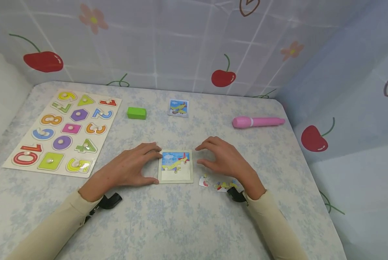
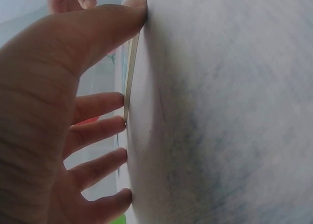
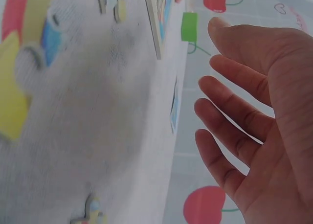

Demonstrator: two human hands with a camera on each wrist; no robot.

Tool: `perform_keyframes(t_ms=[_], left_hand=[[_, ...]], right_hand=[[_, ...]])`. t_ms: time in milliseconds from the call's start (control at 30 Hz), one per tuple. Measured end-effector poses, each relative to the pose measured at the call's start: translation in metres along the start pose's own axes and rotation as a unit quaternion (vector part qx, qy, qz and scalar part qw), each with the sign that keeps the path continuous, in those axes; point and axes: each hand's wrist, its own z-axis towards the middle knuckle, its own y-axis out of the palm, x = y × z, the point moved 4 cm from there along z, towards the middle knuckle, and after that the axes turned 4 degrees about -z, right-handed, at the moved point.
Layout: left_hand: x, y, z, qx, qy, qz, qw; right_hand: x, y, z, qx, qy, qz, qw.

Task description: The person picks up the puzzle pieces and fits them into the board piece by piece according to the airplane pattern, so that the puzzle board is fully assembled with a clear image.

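Note:
A small square jigsaw board [image 1: 177, 177] with a pale frame lies flat on the table. Its upper part carries joined pieces picturing a yellow airplane on blue sky; the lower strip and right side are bare. My left hand [image 1: 132, 164] rests at the board's left side, fingers spread, with the thumb [image 2: 129, 18] at the near corner and fingertips along the edge. To the right of the board, my right hand [image 1: 228, 160] hovers with loosely bent fingers and nothing between them. One loose puzzle piece [image 1: 204, 181] and a group of others [image 1: 224, 186] lie below it.
Behind the board are a picture card [image 1: 178, 108] of the same airplane and a green block [image 1: 137, 113]. A pink pen-shaped object [image 1: 259, 122] lies at the back right. A board of numbers and shapes [image 1: 94, 153] covers the left side. A patterned curtain [image 1: 181, 47] hangs behind.

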Motion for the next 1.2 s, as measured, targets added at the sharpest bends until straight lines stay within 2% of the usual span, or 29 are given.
perform_keyframes(t_ms=[433,633,967,1200], left_hand=[[0.001,0.000,0.001,-0.009,-0.002,0.004,1.0000],[0.000,0.001,0.001,-0.009,-0.001,0.003,1.0000],[0.000,0.001,0.001,-0.007,-0.001,0.005,1.0000],[0.001,0.000,0.001,-0.012,-0.007,0.004,0.9999]], right_hand=[[0.026,-0.014,-0.026,0.015,0.049,0.016,0.9985],[0.039,-0.016,-0.039,0.006,0.081,0.027,0.9964],[0.060,-0.012,-0.061,-0.013,0.089,0.065,0.9939],[0.067,-0.008,-0.072,-0.026,0.093,0.067,0.9930]])
